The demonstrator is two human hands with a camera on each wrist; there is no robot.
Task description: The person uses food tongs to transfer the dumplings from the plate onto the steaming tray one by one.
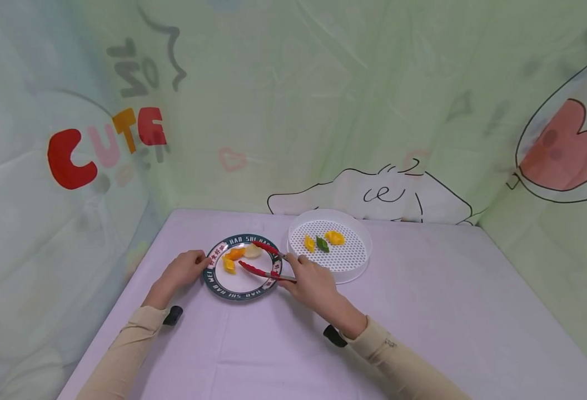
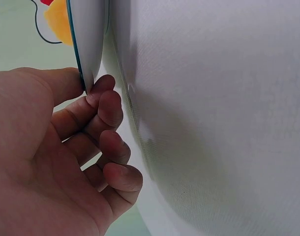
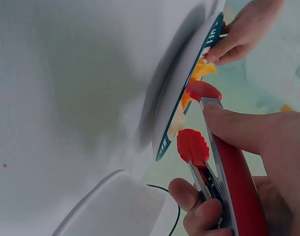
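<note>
- On table [image 1: 423, 311], lilac cloth, L of ctr.: 1 plate [image 1: 242, 285], round, white w/ dk. green lettered rim.
- On plate, upper half, grouped: 1 orange piece [image 1: 235, 254], 1 yellow piece [image 1: 229, 265], 1 pale piece [image 1: 253, 251].
- L hand [image 1: 187, 268], at plate's L edge: thumb & index pinch rim, thumb above; other fingers loosely bent under.
- R hand [image 1: 314, 282], at plate's R side: thumb & fingers wrapped round tongs [image 1: 254, 270], thumb on one arm, fingers on other.
- Tongs: metal w/ red tips & grips; arms spread, tips over plate; contact w/ pcs., can't tell.
- R of plate, near, slightly farther back: 1 tray [image 1: 347, 263], round, white, perforated base, raised wall.
- In tray: sm. yellow piece [image 1: 309, 243], green piece [image 1: 322, 244], lg. yellow piece [image 1: 334, 238], set in a row, L to R.
- Sleeves [image 1: 396, 355], 2, beige; blk. device [image 1: 334, 336] under each wrist.
- Behind table: pale green backdrop [image 1: 313, 100], cartoon prints, "CUTE" at L.
</note>
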